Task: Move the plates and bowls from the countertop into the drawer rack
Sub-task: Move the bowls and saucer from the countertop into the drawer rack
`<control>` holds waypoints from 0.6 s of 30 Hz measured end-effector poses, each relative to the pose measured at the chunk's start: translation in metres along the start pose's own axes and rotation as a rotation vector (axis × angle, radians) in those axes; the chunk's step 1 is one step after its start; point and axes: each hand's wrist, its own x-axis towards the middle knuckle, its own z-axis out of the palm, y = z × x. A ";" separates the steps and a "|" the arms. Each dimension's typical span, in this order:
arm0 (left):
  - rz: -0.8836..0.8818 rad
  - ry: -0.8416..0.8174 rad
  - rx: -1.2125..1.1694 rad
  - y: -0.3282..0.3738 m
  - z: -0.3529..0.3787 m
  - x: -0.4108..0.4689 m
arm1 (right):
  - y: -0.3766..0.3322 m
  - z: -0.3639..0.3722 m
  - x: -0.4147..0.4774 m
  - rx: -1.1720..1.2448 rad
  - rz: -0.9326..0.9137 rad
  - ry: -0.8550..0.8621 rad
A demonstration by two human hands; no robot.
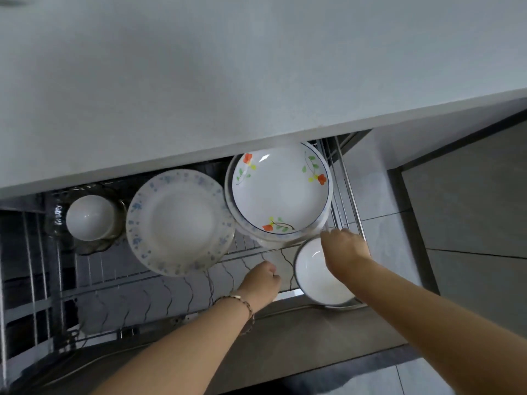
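Observation:
The wire drawer rack point(119, 283) is pulled out below the grey countertop point(228, 67). In it lie a plate with a blue-flower rim point(179, 220) and, to its right, a stack topped by a plate with orange flowers point(281, 189). A white bowl point(313, 277) with a dark rim sits at the rack's front right corner. My right hand point(343, 246) is over that bowl's far rim, fingers curled at the edge of the stack; whether it grips anything is unclear. My left hand point(263, 279) hovers curled over the wire dividers, holding nothing.
A white cup point(91, 218) sits inside a clear glass bowl point(57, 220) at the rack's back left. The drawer's grey front panel point(285, 332) runs below my arms. Grey floor tiles point(470, 223) lie to the right.

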 end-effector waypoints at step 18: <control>0.241 0.793 -0.472 -0.113 -0.393 -0.203 | -0.326 -0.303 -0.097 0.818 -0.437 0.199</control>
